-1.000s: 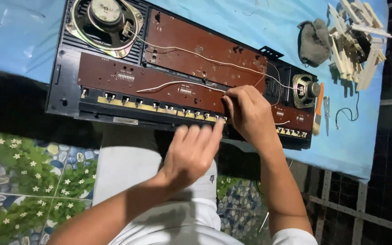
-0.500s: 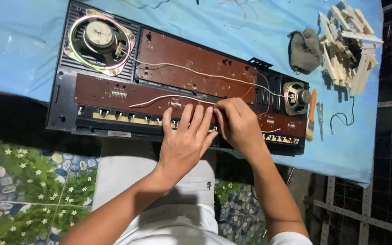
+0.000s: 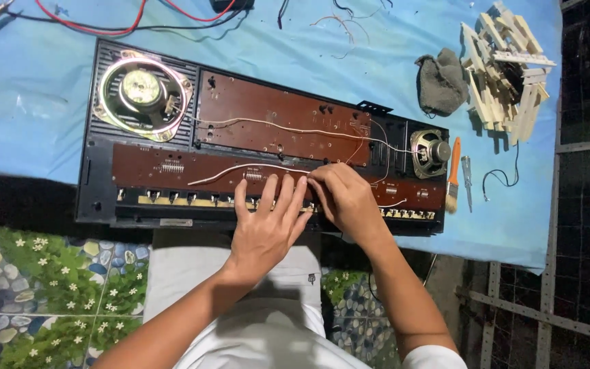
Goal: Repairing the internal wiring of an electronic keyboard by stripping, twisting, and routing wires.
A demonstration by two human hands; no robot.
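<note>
While both hands hide the lower circuit board (image 3: pixel 172 167), left hand (image 3: pixel 268 229) fingers splayed, right hand (image 3: pixel 346 201) grip unclear

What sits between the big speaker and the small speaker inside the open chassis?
In the head view, the upper brown circuit board fills the stretch between the big speaker and the small speaker, with a white wire running across it.

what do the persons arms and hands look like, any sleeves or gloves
Both hands are bare: no gloves, rings or watch show on the left hand or the right hand. The forearms are bare too. A short white sleeve shows at the right upper arm.
</note>
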